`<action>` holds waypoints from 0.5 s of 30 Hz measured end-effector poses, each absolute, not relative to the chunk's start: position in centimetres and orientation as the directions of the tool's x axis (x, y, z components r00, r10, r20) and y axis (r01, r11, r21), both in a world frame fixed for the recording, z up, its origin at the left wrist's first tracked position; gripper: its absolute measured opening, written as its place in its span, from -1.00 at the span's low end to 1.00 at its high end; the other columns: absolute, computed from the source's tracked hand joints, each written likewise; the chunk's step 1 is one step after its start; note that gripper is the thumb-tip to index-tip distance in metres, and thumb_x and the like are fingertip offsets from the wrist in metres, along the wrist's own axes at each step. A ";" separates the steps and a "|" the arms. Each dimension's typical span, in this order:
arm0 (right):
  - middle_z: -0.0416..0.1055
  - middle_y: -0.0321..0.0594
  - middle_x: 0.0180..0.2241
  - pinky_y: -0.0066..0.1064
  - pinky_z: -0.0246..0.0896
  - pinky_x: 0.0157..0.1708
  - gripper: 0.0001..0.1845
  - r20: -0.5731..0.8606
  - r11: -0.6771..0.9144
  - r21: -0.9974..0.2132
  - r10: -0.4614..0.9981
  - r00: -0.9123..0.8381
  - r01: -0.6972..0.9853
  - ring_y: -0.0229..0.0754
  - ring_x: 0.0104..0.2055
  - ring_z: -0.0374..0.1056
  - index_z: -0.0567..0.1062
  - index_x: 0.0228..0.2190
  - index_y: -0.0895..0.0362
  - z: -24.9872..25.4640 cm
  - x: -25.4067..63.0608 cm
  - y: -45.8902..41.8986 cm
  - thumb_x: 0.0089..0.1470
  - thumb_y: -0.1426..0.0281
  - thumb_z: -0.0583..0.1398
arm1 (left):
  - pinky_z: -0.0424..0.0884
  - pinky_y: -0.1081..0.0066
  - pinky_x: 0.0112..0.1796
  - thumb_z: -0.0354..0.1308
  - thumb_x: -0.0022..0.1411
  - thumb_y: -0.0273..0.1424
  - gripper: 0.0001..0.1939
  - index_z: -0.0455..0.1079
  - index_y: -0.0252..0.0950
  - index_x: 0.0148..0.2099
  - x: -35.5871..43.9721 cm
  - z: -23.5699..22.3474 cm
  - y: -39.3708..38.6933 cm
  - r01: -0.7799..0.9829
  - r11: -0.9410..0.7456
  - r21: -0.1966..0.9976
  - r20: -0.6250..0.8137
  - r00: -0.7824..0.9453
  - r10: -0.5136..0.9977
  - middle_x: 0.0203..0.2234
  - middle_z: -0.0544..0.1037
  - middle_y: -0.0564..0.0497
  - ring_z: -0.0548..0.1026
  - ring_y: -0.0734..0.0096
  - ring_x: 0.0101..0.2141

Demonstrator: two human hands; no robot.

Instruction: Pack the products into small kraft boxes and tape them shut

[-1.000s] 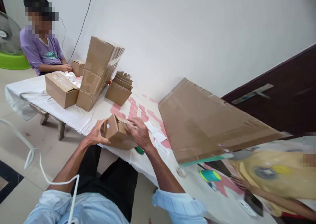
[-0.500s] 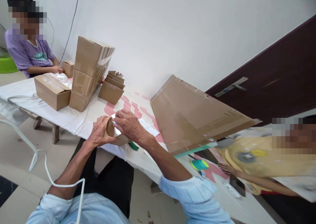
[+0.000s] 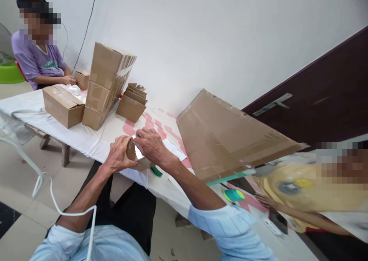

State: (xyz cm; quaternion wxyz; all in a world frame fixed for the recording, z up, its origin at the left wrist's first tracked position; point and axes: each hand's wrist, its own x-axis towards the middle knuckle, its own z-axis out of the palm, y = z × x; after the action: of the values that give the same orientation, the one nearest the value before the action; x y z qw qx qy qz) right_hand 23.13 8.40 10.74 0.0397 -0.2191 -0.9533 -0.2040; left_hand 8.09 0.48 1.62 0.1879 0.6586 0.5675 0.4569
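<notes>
- And here's your left hand point(image 3: 120, 153), wrapped firmly round the left end of the small cardboard box point(image 3: 145, 164), thumb on the near side, fingers along the far one.
- Your right hand point(image 3: 151, 145) comes over the top, fingers bent above a bright white patch point(image 3: 138, 152); its fingertips are partly hidden, so I can't tell whether they're pinching or just pressing.
- So the box sits between your two hands, at the table's near edge, above your lap.
- Just beside it, on your right, a green object point(image 3: 156, 171); white paper point(image 3: 176, 151) lies beyond your right wrist.
- Further out, cardboard dividers point(image 3: 131, 107) stand on the white cloth point(image 3: 99, 140), next to the tall carton stack point(image 3: 100, 84) and a closed carton point(image 3: 64, 104).
- Over to your right leans the big cardboard panel point(image 3: 227, 138).
- At the far left end, a co-worker in purple point(image 3: 43, 63) has hands by another little box point(image 3: 82, 80).
</notes>
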 end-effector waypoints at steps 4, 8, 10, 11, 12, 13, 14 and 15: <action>0.52 0.03 -0.17 -0.16 0.08 -0.13 -0.77 0.167 0.813 0.358 0.429 -0.888 0.460 0.05 -0.06 0.30 0.66 -0.26 0.16 10.5 23.0 8.8 0.34 0.51 0.18 | 0.28 -0.23 0.21 0.59 -0.13 -0.26 0.04 0.25 -0.13 0.37 8.1 1.6 0.5 0.582 -0.288 0.760 0.393 -0.059 0.918 0.31 0.37 -0.25 0.29 -0.30 0.32; 0.53 0.03 -0.19 -0.16 0.08 -0.16 -0.77 0.147 0.805 0.353 0.456 -0.878 0.478 0.06 -0.09 0.31 0.65 -0.27 0.16 10.5 22.5 9.5 0.32 0.53 0.17 | 0.27 -0.22 0.22 0.60 -0.15 -0.25 0.04 0.25 -0.12 0.37 8.1 1.8 0.5 0.586 -0.292 0.756 0.391 -0.047 0.919 0.31 0.37 -0.25 0.29 -0.30 0.33; 0.53 0.03 -0.20 -0.16 0.09 -0.15 -0.77 0.136 0.812 0.351 0.448 -0.883 0.466 0.06 -0.10 0.31 0.65 -0.26 0.16 10.4 22.3 9.7 0.29 0.55 0.17 | 0.27 -0.22 0.22 0.60 -0.16 -0.26 0.05 0.25 -0.13 0.36 8.1 1.8 0.5 0.587 -0.287 0.756 0.387 -0.047 0.921 0.31 0.37 -0.26 0.29 -0.30 0.33; 0.53 0.03 -0.20 -0.16 0.10 -0.14 -0.77 0.133 0.813 0.355 0.444 -0.886 0.461 0.06 -0.10 0.31 0.64 -0.25 0.17 10.4 22.2 9.8 0.28 0.57 0.17 | 0.28 -0.22 0.22 0.61 -0.16 -0.26 0.05 0.25 -0.14 0.36 8.1 1.8 0.5 0.587 -0.286 0.757 0.386 -0.049 0.921 0.31 0.37 -0.26 0.29 -0.30 0.33; 0.53 0.03 -0.20 -0.16 0.10 -0.12 -0.76 0.130 0.813 0.364 0.440 -0.889 0.456 0.06 -0.10 0.31 0.64 -0.24 0.18 10.3 22.2 9.8 0.27 0.59 0.16 | 0.28 -0.21 0.21 0.61 -0.16 -0.26 0.05 0.25 -0.14 0.36 8.0 1.8 0.4 0.586 -0.286 0.758 0.388 -0.052 0.920 0.31 0.37 -0.26 0.30 -0.30 0.32; 0.53 0.04 -0.20 -0.16 0.11 -0.12 -0.75 0.127 0.810 0.375 0.436 -0.891 0.450 0.06 -0.10 0.31 0.64 -0.24 0.18 10.2 22.1 9.9 0.27 0.60 0.15 | 0.29 -0.21 0.20 0.61 -0.16 -0.25 0.05 0.26 -0.14 0.36 8.0 1.8 0.4 0.585 -0.286 0.759 0.390 -0.056 0.919 0.30 0.37 -0.25 0.30 -0.30 0.31; 0.52 0.04 -0.21 -0.16 0.11 -0.11 -0.73 0.124 0.807 0.388 0.433 -0.893 0.445 0.06 -0.10 0.30 0.63 -0.24 0.19 10.0 22.1 9.9 0.26 0.62 0.13 | 0.30 -0.20 0.20 0.60 -0.16 -0.25 0.04 0.26 -0.13 0.36 8.0 1.8 0.4 0.585 -0.287 0.759 0.392 -0.058 0.918 0.29 0.38 -0.24 0.31 -0.30 0.31; 0.52 0.04 -0.22 -0.16 0.11 -0.11 -0.72 0.121 0.804 0.399 0.430 -0.895 0.440 0.06 -0.11 0.30 0.63 -0.24 0.20 9.9 22.1 9.9 0.25 0.64 0.12 | 0.31 -0.20 0.19 0.60 -0.15 -0.24 0.04 0.26 -0.12 0.36 8.0 1.8 0.5 0.585 -0.288 0.758 0.393 -0.059 0.918 0.29 0.39 -0.23 0.32 -0.30 0.30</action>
State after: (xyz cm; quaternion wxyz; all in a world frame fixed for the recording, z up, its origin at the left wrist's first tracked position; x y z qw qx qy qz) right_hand 22.09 9.94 9.91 0.0126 -0.2290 -0.9498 -0.2130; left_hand 8.04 0.46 1.76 0.1828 0.6613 0.5681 0.4545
